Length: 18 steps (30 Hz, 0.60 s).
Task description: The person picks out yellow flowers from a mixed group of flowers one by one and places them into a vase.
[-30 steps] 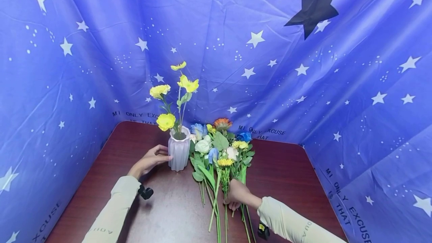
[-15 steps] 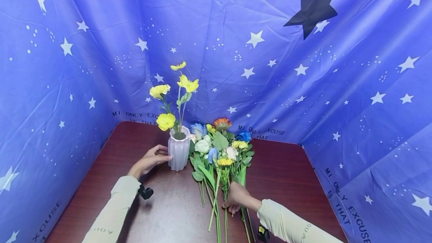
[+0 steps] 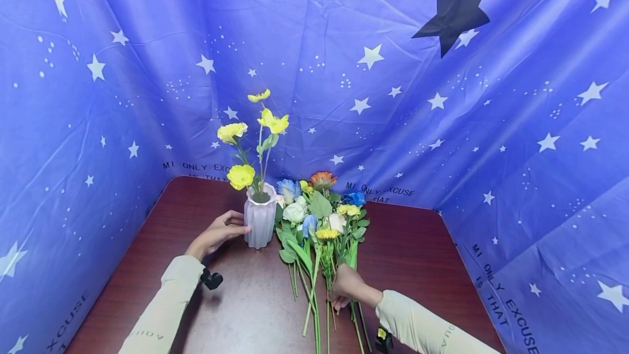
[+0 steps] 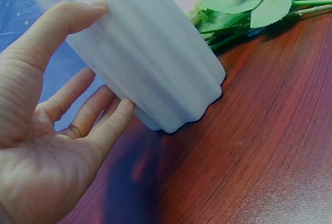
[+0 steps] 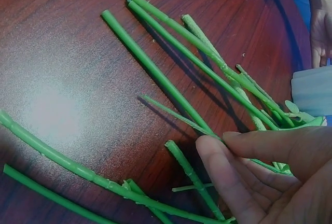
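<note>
In the head view my left hand [image 3: 221,232] holds the left side of a pale lilac fluted vase [image 3: 260,223], which stands upright with several yellow flowers [image 3: 241,177] in it. The left wrist view shows the thumb [image 4: 78,17] across the vase's face and the other fingers along its side edge. My right hand [image 3: 348,284] is low over a bunch of artificial flowers [image 3: 321,206] lying on the table. Its thumb and forefinger pinch a thin green stem [image 5: 174,114]. That stem's flower end is hidden among the bunch.
Thicker stems [image 5: 155,76] lie around my right hand, pointing toward the table's near side. The bunch's leaves [image 4: 259,1] reach close to the vase. A dark red wooden table [image 3: 408,245] is enclosed by a blue star-patterned curtain [image 3: 314,70].
My right hand has shifted slightly downward, and the thin stem's end shows lower below the fingers. My left hand and the vase have stayed in place.
</note>
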Motion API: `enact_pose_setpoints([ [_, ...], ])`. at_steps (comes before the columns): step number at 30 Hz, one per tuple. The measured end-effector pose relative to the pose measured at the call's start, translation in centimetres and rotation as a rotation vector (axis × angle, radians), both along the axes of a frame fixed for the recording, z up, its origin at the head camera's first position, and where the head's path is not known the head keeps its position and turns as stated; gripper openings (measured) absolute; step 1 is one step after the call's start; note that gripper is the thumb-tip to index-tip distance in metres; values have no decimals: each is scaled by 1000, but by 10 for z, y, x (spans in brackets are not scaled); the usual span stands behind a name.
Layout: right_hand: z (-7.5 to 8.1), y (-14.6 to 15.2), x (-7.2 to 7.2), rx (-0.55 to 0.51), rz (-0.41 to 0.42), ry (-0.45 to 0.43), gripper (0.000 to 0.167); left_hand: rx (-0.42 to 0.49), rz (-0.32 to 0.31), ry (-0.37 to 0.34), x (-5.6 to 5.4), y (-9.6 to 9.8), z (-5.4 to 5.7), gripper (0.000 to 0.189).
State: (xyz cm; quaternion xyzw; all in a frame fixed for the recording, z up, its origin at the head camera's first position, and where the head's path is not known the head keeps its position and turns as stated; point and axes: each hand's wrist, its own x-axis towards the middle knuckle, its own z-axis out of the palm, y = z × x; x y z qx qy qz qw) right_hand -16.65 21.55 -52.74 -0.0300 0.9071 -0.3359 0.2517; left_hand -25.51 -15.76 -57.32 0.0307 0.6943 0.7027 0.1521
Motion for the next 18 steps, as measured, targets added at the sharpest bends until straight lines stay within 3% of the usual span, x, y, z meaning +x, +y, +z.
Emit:
enact_pose_setpoints([
  [18, 8, -7, -5, -7, -99, -6, 12, -5, -8, 9, -1, -1, -3, 58],
])
